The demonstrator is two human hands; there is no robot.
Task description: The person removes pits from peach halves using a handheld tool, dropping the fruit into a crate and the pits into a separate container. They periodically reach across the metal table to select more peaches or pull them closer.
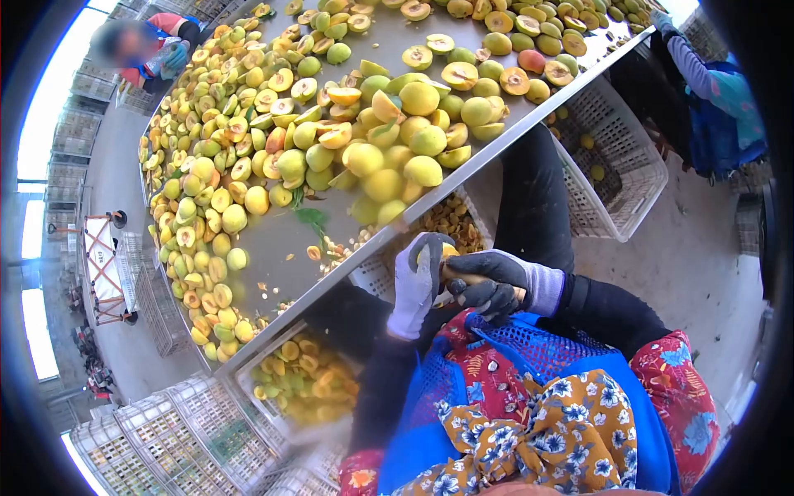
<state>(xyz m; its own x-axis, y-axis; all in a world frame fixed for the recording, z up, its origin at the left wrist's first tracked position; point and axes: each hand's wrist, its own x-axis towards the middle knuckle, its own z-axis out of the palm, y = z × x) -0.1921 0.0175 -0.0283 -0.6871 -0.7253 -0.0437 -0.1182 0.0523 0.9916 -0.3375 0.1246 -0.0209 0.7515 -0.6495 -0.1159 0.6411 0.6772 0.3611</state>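
In front of my lap, both hands wear lavender gloves with dark grey palms and fingers. My left hand (pixel 419 269) is closed on a yellow peach piece (pixel 449 250), which mostly hides behind the fingers. Pressed close beside it, my right hand (pixel 496 279) wraps round a wooden-handled tool (pixel 518 293); only the tan handle shows, and its working end is hidden. Just beyond the hands, the metal table (pixel 273 240) bears a heap of yellow-green peaches (pixel 364 161), many of them halved with brown centres.
Below the table edge stands a crate of brown scraps (pixel 451 223). A crate of peach halves (pixel 302 372) is at my left, a white crate (pixel 620 165) with a few fruits at my right. Co-workers are at the far left (pixel 161 50) and right (pixel 719 99). Stacked crates (pixel 190 430) stand lower left.
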